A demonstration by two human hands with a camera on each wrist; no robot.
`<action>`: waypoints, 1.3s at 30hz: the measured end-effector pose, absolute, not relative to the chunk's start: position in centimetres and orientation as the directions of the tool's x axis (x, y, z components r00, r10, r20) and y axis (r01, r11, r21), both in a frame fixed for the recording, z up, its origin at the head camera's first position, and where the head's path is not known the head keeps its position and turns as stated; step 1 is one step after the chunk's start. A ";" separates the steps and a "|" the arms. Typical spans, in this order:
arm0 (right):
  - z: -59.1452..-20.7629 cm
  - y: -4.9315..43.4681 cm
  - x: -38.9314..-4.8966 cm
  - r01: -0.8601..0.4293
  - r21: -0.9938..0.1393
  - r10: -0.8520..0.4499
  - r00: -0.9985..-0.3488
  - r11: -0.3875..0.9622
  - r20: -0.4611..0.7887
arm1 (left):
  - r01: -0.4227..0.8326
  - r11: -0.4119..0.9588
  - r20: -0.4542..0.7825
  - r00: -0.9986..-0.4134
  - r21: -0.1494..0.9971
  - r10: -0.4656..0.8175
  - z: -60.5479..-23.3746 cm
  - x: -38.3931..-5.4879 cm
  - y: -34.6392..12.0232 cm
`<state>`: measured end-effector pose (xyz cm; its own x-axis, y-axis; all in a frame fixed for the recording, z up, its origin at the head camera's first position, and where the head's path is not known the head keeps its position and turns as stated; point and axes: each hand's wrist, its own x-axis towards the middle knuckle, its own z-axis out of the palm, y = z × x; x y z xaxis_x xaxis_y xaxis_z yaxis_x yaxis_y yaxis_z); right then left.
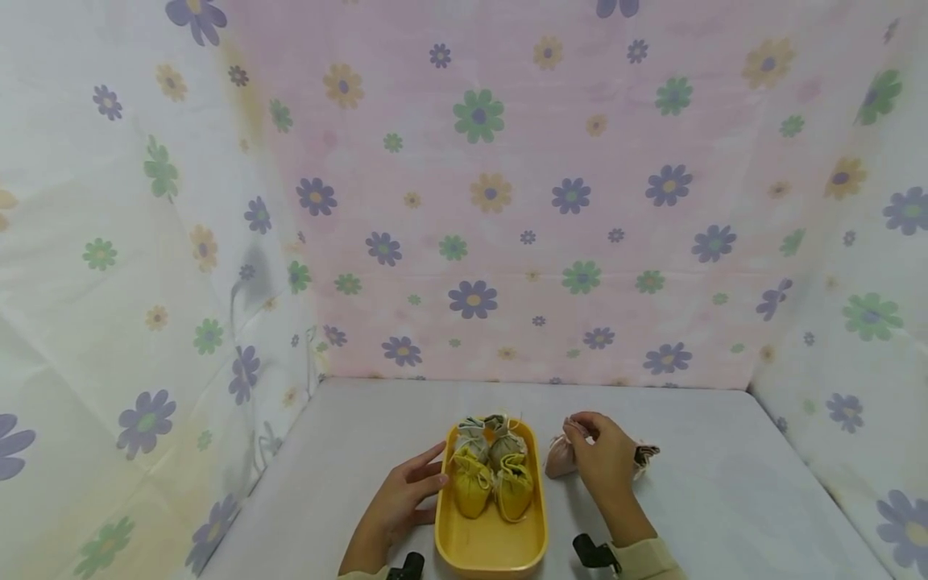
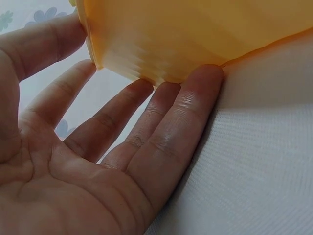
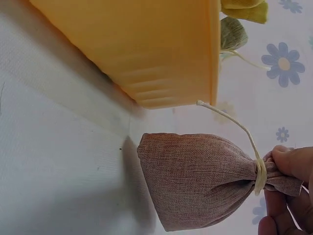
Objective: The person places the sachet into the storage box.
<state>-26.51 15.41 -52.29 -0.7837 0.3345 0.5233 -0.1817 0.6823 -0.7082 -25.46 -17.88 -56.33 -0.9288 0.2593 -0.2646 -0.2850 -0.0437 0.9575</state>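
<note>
My right hand pinches the gathered neck of a brownish-pink drawstring pouch between thumb and fingers. The pouch hangs just right of a yellow plastic tray, its cream cord loose. Whether its base touches the table, I cannot tell. My left hand touches the tray's left side with extended fingertips. Two yellow pouches lie side by side in the tray. Behind them sit two greyish pouches, one paler than the other.
Another brownish pouch is partly hidden behind my right hand. A white cloth covers the table. Flower-printed fabric encloses the back and both sides.
</note>
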 end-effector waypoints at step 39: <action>-44.8 14.1 -21.9 -0.390 -0.687 0.175 -0.780 0.614 0.600 | -0.282 0.040 -0.283 -0.923 0.959 0.260 -56.0 -25.6 -17.6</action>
<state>-21.93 14.07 -44.76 -0.7804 0.1752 0.6002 -0.3902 0.6135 -0.6865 -25.57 -17.55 -55.96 -0.9234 0.2597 -0.2828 -0.2823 0.0401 0.9585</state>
